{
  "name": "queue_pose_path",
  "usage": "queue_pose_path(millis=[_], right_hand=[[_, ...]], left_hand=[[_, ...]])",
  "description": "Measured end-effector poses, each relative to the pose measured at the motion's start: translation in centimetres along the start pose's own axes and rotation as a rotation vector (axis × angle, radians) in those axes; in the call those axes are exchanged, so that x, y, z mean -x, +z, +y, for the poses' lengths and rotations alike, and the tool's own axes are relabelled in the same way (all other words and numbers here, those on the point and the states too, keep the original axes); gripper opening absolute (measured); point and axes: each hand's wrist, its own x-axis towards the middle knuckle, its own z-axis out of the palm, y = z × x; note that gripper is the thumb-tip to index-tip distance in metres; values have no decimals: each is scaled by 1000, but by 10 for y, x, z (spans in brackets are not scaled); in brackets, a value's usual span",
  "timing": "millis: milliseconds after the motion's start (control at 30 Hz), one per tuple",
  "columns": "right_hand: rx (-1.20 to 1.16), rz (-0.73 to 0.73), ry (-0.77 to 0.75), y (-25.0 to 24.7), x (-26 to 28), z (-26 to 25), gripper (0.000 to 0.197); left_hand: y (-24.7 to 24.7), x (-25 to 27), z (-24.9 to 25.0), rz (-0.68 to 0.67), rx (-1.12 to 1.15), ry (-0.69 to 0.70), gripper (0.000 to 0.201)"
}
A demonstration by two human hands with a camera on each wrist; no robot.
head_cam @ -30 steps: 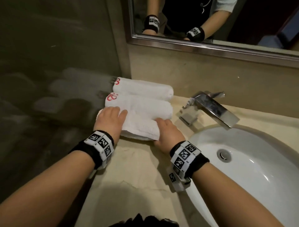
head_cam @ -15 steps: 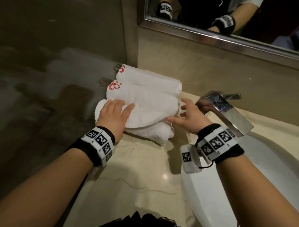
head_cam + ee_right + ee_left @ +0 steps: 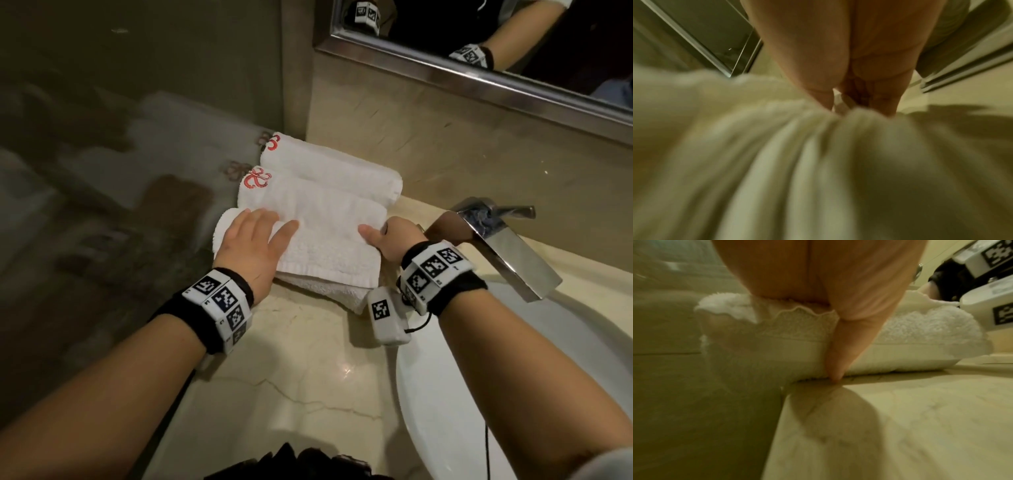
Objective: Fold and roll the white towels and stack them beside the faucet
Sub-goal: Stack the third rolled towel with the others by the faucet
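Observation:
Two rolled white towels with red emblems, a back roll [image 3: 329, 164] and a middle roll [image 3: 318, 202], lie against the wall left of the chrome faucet [image 3: 507, 240]. A third white towel [image 3: 329, 253] lies in front of them, loosely folded over, with a layer sticking out underneath. My left hand [image 3: 253, 240] rests flat on its left end, fingers spread. My right hand [image 3: 390, 240] grips the towel's right end, thumb on top. In the right wrist view the fingers [image 3: 885, 100] pinch bunched cloth [image 3: 777, 146]. The left wrist view shows the palm [image 3: 838, 288] pressing the towel's hem [image 3: 910, 331].
The beige marble counter [image 3: 308, 377] runs to a white sink [image 3: 513, 359] at the right. A glass wall [image 3: 137, 137] bounds the counter on the left and reflects the towels. A framed mirror [image 3: 479, 78] hangs above.
My right hand moved from the towel's front edge to its right end and now grips it. The left hand stayed on the left end. The front towel's top layer lies flatter.

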Motion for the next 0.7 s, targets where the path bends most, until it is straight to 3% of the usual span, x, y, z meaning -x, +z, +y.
queue_pose_path(millis=[200,400,567,633,700], right_hand=[[21,73,-2,-18,-10,3,60],[296,31,1,-27,-25,-25,60],[192,124,10,-23,1,-25,67],[224,311,-133,-7,31,-23,76],[359,327,-355,15,57,-23,80]], left_hand=[[-3,-1,0,-45,-35,-5,86],[-11,4,-4,-95,-112,-109,83],[-17,7,-4,-102,-117,-176,73],[-17,4,-2,-123,-144,-179,72],[-16,1,0,-145,-170,-180,71]])
